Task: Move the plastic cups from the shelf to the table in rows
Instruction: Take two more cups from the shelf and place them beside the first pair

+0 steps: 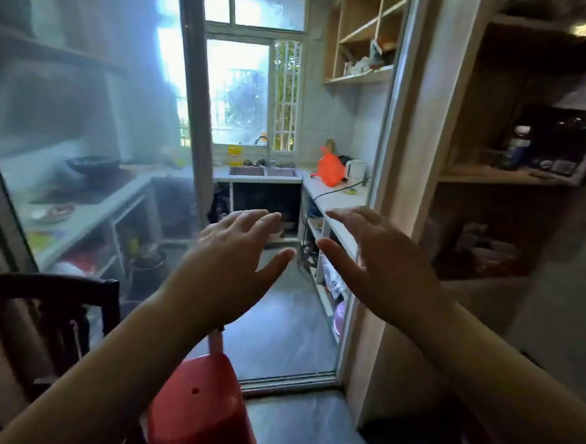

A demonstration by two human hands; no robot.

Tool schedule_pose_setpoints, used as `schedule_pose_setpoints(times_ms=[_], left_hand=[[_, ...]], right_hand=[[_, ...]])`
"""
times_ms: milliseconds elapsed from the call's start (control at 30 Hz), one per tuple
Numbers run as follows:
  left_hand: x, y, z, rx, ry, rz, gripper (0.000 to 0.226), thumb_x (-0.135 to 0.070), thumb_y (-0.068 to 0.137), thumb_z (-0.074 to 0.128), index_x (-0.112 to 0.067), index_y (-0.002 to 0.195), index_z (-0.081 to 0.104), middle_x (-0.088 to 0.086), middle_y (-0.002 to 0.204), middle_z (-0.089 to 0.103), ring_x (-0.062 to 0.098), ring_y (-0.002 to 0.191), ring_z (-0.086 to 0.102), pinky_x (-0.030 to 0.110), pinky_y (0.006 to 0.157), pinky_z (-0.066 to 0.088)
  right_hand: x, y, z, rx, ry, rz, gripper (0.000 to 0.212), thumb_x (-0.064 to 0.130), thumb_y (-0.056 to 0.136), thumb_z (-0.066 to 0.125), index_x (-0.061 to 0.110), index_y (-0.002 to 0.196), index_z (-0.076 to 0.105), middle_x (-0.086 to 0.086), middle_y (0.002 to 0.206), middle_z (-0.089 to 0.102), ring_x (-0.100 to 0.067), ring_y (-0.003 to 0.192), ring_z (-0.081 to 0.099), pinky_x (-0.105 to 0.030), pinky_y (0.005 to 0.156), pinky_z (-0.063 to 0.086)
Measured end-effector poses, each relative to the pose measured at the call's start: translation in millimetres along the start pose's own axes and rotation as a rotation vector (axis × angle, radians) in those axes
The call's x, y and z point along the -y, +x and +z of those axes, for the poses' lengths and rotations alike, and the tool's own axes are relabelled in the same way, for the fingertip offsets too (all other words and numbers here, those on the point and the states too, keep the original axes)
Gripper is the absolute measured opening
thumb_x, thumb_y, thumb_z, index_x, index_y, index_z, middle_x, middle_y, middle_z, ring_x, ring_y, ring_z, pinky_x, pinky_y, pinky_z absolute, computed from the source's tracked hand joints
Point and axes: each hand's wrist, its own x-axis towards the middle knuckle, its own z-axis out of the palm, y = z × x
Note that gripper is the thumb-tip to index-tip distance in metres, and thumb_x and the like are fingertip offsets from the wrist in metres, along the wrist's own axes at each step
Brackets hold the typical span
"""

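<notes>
While both arms reach fwd, hands hold nothing.
L hand (235,252) & R hand (381,261): palms down, fingers spread, thumbs inward, apart, in front of kitchen doorway. Shelf (507,176) at right is blurred; can't tell cups there.

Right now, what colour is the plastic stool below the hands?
Red: the plastic stool shows clearly in the head view, low in the frame beneath the left forearm.
</notes>
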Motion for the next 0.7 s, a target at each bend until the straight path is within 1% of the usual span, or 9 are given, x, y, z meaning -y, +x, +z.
schedule_pose_setpoints(times_ms=[100,233,400,433,533,700], left_hand=[[-47.8,33.1,21.5,-0.003,-0.05,0.112,0.073,-0.064,0.081,0.02,-0.02,0.135,0.039,0.004,0.139,0.048,0.023,0.128,0.04,0.044,0.104,0.033],[-101.1,75.7,46.3,0.0,-0.107,0.247,0.067,-0.061,0.084,0.025,-0.02,0.136,0.037,0.002,0.139,0.048,0.021,0.128,0.04,0.043,0.104,0.032],[-146.5,125.3,75.5,-0.014,-0.19,0.376,0.062,-0.058,0.086,0.027,-0.021,0.135,0.038,0.0,0.139,0.047,0.019,0.129,0.038,0.039,0.104,0.03],[-151.9,134.4,81.5,-0.018,-0.207,0.39,0.061,-0.057,0.086,0.029,-0.021,0.135,0.039,0.0,0.139,0.047,0.019,0.129,0.038,0.039,0.104,0.03],[-163.8,171.5,104.2,-0.014,-0.25,0.419,0.06,-0.055,0.087,0.033,-0.021,0.135,0.039,-0.001,0.139,0.047,0.017,0.129,0.037,0.038,0.104,0.03],[-164.8,241.6,139.4,-0.037,-0.253,0.434,0.059,-0.055,0.088,0.034,-0.022,0.137,0.036,-0.003,0.141,0.044,0.015,0.13,0.035,0.034,0.105,0.027]], right_hand=[[-44.2,-19.6,-37.4,-0.014,-0.088,0.066,0.051,0.051,0.089,0.043,0.016,0.125,0.052,-0.001,0.126,0.057,-0.015,0.114,0.051,-0.021,0.083,0.035],[-95.3,-41.5,-71.7,-0.049,-0.178,0.174,0.06,0.06,0.088,0.034,0.018,0.129,0.048,0.001,0.129,0.054,-0.013,0.116,0.048,-0.024,0.086,0.037],[-152.9,-47.8,-96.0,-0.101,-0.219,0.279,0.061,0.06,0.087,0.032,0.019,0.129,0.048,0.003,0.129,0.054,-0.011,0.115,0.049,-0.032,0.089,0.044],[-163.3,-46.2,-97.0,-0.107,-0.228,0.294,0.06,0.06,0.087,0.032,0.021,0.129,0.048,0.004,0.13,0.054,-0.01,0.116,0.048,-0.032,0.089,0.044],[-199.4,-33.5,-93.7,-0.118,-0.258,0.327,0.058,0.059,0.087,0.033,0.023,0.13,0.047,0.006,0.131,0.053,-0.007,0.117,0.047,-0.025,0.088,0.039],[-258.7,11.4,-86.7,-0.108,-0.307,0.319,0.056,0.059,0.089,0.032,0.025,0.131,0.045,0.008,0.132,0.051,-0.004,0.117,0.045,-0.02,0.083,0.034]])
